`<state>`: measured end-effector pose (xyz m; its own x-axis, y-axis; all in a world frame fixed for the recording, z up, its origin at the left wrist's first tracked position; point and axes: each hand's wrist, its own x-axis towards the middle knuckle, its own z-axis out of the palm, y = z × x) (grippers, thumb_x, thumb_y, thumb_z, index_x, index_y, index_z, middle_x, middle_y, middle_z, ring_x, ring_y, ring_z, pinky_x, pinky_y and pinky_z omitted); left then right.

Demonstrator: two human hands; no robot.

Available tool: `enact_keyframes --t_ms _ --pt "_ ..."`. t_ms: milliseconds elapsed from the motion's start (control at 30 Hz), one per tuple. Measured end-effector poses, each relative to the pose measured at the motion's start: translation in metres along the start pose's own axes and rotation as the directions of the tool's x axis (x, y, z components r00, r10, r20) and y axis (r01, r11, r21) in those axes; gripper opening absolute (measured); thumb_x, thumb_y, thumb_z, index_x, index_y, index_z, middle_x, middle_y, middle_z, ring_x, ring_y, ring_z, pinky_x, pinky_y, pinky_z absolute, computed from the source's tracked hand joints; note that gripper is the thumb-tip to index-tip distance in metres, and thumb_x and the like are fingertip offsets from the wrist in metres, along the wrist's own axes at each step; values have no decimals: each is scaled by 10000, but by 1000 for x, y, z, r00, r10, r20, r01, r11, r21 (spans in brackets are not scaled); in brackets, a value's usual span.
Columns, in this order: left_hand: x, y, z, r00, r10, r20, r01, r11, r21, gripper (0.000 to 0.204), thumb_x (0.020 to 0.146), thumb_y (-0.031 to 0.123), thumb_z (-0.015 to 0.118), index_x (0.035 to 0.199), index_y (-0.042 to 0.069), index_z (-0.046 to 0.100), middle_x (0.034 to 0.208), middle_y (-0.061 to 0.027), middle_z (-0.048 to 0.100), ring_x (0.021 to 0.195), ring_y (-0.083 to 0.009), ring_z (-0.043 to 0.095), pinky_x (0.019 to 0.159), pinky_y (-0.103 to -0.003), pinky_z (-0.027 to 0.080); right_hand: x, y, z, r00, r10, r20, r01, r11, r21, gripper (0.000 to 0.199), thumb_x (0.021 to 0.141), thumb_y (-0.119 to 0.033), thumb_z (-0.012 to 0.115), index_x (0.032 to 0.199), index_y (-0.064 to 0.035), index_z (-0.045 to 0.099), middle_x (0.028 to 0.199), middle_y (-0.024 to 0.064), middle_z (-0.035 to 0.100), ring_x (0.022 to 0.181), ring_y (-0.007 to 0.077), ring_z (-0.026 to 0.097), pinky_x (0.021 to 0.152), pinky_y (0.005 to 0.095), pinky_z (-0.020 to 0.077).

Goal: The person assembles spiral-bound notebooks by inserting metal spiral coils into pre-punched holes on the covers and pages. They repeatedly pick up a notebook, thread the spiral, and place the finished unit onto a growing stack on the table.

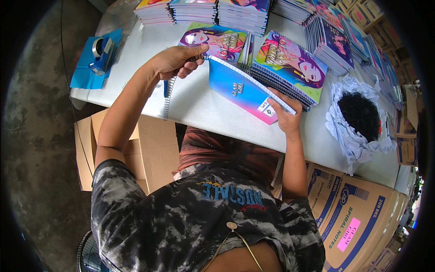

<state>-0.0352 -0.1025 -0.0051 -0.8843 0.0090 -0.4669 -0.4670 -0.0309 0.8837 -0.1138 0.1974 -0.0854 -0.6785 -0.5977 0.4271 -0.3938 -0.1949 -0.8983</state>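
Item: blue-to-pink gradient notebook, tilted; our right hand grips its lower corner steadying it, left hand pinches metal spiral wire at its top edge.

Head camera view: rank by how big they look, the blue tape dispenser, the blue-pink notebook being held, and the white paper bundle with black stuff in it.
1. White paper bundle, though the fisheye rim distorts it.
2. Blue-pink notebook, close behind; this order is unsure.
3. Tape dispenser, clearly smallest.
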Motion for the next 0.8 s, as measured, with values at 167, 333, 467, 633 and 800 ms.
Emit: enact_keyframes --t_ms 167,333,467,633,800 --pt "-4 4 1 830 555 53 -463 633 620 209 851 263 614 800 65 571 682 -3 498 702 -112 510 644 -228 399 -2 2 -1 999 34 -27 -33 999 34 247 816 11 608 1062 35 619 959 75 660 770 70 572 706 198 459" --pt "-11 9 12 723 659 205 -393 150 907 122 818 149 619 888 50 610 888 -83 616 969 -274 568 833 -370 444 -10 11 8 984 123 -127 -113 990 81 260 809 -37 645 1058 30 622 892 16 646 701 43 525 643 187 445" --pt "-13 16 23 663 710 238 -197 -142 970 212 823 173 613 1017 88 615 1038 -75 623 941 -261 560 896 -370 383 -9 7 10 996 -10 -91 3 997 -76 250 817 -28 629 1065 6 631 845 24 657 670 37 516 607 184 438" --pt "-17 22 26 769 580 268 -217 -158 963 243 793 198 638 1009 90 615 1002 -71 626 909 -267 563 881 -394 385 -10 3 9 998 -36 -47 31 993 -110 245 818 -14 619 1062 -3 636 843 43 670 626 29 504 561 183 426" --pt "-9 14 23 631 717 296 -283 -142 948 216 775 205 648 943 71 628 943 -67 623 899 -256 565 860 -380 400 -10 -3 21 987 -43 -153 49 998 32 250 810 1 620 1059 2 637 817 39 663 608 31 490 545 196 422"
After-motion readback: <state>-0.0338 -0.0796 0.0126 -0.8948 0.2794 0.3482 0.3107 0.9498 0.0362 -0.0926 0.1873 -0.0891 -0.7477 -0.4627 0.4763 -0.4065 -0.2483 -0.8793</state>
